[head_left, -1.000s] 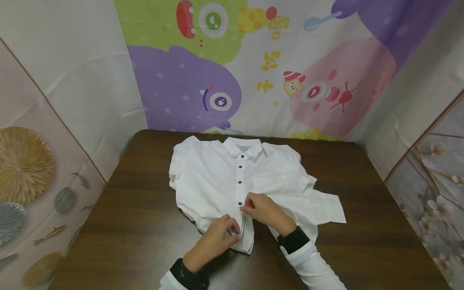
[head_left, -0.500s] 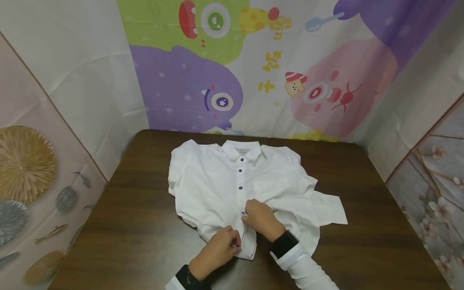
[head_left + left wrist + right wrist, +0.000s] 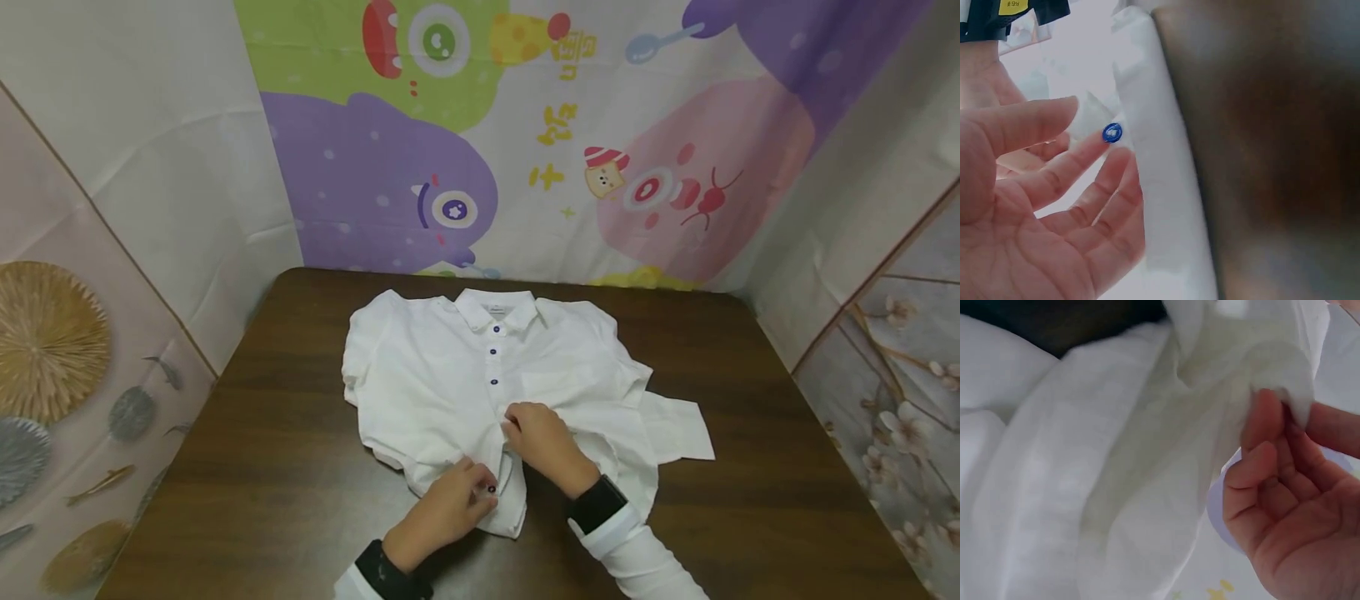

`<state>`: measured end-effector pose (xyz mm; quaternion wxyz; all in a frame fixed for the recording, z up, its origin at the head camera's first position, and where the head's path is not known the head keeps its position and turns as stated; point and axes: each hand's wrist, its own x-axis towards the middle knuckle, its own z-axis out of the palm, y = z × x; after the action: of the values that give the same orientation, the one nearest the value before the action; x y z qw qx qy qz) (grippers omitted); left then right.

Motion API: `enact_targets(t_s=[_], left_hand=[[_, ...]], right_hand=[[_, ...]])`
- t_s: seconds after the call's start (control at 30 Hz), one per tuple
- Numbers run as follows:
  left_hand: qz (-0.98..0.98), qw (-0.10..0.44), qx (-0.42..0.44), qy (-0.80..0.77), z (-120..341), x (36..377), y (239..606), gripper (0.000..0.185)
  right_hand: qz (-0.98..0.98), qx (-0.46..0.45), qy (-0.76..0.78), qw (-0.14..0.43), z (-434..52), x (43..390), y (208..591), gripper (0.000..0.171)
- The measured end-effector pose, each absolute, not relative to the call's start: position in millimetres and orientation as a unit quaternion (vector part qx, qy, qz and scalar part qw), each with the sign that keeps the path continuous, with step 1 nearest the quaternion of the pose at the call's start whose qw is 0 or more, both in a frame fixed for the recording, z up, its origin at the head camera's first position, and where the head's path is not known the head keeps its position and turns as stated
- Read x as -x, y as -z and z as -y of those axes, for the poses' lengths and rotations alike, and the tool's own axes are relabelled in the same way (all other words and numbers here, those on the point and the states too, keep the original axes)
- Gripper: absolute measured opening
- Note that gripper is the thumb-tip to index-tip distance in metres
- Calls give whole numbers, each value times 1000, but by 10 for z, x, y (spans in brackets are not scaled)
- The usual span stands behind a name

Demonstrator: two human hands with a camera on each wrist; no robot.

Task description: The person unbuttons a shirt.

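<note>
A white short-sleeved shirt (image 3: 427, 358) lies front up, collar toward the far table edge, with dark blue buttons down its placket. My left hand (image 3: 450, 496) is at the lower front hem. In the left wrist view, a blue button (image 3: 1112, 132) rests at the index fingertip, the thumb (image 3: 1041, 122) stands apart from it, and the other fingers lie against the cloth. My right hand (image 3: 547, 442) is higher on the placket. In the right wrist view, its thumb and fingers (image 3: 1263, 419) pinch a fold of the shirt, and the fingertips are partly hidden by cloth.
The shirt lies on a dark brown wooden table (image 3: 277, 433). One sleeve (image 3: 678, 429) sticks out to the right. A cartoon-printed cloth (image 3: 547, 225) hangs behind the table, with printed panels at both sides.
My left thumb has parted from the fingers, showing the lower button. My right hand has shifted slightly up, and the button seen at its fingertips half a second ago is hidden now.
</note>
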<state>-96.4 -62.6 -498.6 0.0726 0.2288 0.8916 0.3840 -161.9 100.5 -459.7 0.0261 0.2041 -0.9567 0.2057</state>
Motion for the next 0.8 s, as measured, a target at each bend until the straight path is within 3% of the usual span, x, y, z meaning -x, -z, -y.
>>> enact_targets(t_s=[0.27, 0.5, 0.67, 0.8], left_hand=[[-888, 19, -236, -394, 630, 1089, 4728, 17], [-877, -91, -192, -431, 583, 1289, 4423, 13], [-868, -140, -182, -439, 490, 1433, 4276, 24], [-858, -148, -190, -454, 393, 1529, 4245, 34]], right_hand=[[927, -171, -327, 63, -1050, 1696, 4432, 10], [894, -124, -424, 73, -1062, 1727, 4329, 12], [876, -112, -456, 110, -1061, 1737, 4268, 15], [857, -107, -487, 132, -1050, 1726, 4217, 16]])
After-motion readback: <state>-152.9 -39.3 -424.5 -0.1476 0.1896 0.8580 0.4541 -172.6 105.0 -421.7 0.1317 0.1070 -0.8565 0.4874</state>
